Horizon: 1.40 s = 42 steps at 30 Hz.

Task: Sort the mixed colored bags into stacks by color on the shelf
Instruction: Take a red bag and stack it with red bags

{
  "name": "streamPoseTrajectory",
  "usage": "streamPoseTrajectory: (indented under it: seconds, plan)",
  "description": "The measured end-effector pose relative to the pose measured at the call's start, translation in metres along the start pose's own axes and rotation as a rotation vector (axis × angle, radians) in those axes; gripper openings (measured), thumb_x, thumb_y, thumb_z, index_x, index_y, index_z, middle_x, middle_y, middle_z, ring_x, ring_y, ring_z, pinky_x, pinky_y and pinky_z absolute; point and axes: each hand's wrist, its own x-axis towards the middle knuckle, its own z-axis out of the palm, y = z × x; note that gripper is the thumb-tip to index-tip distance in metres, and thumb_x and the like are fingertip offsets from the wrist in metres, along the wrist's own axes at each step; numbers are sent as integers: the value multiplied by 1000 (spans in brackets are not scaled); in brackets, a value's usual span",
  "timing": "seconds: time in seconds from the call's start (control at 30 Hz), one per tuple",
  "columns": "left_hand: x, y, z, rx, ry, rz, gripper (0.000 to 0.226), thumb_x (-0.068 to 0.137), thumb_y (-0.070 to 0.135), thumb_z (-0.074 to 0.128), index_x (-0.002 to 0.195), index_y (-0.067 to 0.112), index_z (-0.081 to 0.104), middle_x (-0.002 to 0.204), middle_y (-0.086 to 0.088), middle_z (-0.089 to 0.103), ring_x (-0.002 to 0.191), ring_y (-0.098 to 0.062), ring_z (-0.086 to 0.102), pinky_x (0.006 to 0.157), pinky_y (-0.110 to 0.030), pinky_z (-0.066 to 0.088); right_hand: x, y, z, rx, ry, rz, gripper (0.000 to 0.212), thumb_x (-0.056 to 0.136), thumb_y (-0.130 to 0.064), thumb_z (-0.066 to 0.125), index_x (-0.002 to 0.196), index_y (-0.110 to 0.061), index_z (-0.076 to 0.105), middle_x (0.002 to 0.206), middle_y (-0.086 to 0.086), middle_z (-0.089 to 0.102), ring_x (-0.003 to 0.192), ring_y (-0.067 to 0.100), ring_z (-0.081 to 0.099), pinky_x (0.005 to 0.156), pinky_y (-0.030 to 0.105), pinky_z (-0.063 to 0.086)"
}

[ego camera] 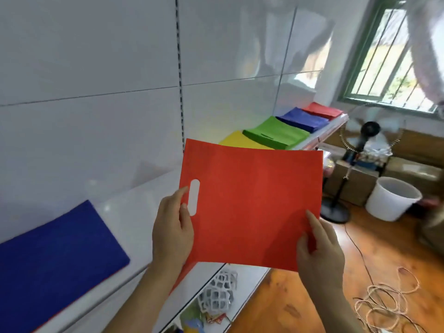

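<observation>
A flat red bag fills the frame's centre, held above the shelf, long axis running left to right, its oval handle slot at the left edge. The left hand pinches that edge beside the slot, thumb on top; the right hand pinches the lower right corner. The fabric looks matte and stiff (non-woven, it seems). Yellow, green, blue and red stacks line the shelf at upper right.

Just two bare forearms coming up from the bottom of the frame. No sleeves, left hand and right hand uncovered too.
</observation>
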Motion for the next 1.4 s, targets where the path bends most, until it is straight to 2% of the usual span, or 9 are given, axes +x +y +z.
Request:
streamPoseTrajectory:
  seconds: [0.23,0.37,0.53,0.67,0.77,0.97,1.13,1.23,1.4]
  plan:
    - [14,70,140,-72,-171,76,49,105,6,50,149,29,56,119,7,56,95,2,59,71,-7,43,53,101,-58,-124,27,39,64,90,5,67,151,-11,55,138,2,57,112,18,59,89,31,46]
    - [23,109,213,-123,-186,118,47,104,3,51,147,22,59,130,5,57,108,6,49,86,-19,44,89,156,-86,-170,62,70,66,89,5,69,151,-9,54,139,5,56,114,20,59,90,32,47]
    - [37,135,290,-99,-265,146,49,105,6,50,150,25,56,122,5,55,105,-8,57,77,-15,42,136,215,-104,-215,85,126,67,90,0,68,153,-15,51,141,-1,52,108,15,55,83,34,48]
    - [61,147,352,-108,-306,153,49,106,7,48,151,26,54,123,6,55,101,0,52,78,-18,46,177,258,-99,-236,76,150,67,91,1,67,154,-15,50,141,0,51,110,20,59,84,34,49]
    - [90,154,403,-123,-312,146,49,106,9,48,152,26,53,122,6,54,96,0,52,73,-9,40,216,286,-88,-268,84,170,67,91,0,68,154,-15,50,139,0,52,109,21,60,83,34,49]
    - [154,174,509,-223,-356,120,49,106,10,48,153,25,53,118,4,54,91,-14,61,74,-36,56,316,334,-67,-326,126,183,70,89,2,69,155,-12,49,133,0,51,101,2,46,83,23,41]
    - [201,197,596,-259,-402,175,48,107,10,49,153,23,53,115,5,54,90,-13,60,74,-30,54,379,381,-60,-373,165,219,71,89,2,70,155,-12,48,132,0,49,103,12,51,83,31,45]
    - [217,210,647,-225,-412,217,46,106,8,52,150,17,56,118,5,56,94,-7,56,74,-11,42,410,413,-61,-393,176,250,72,90,-2,71,156,-14,47,133,0,50,102,13,53,80,33,49]
    - [242,232,745,-222,-455,251,47,105,6,53,150,18,56,116,8,54,97,0,55,79,-8,38,472,479,-60,-405,190,289,72,92,-6,72,158,-14,45,135,2,51,107,22,58,82,35,50]
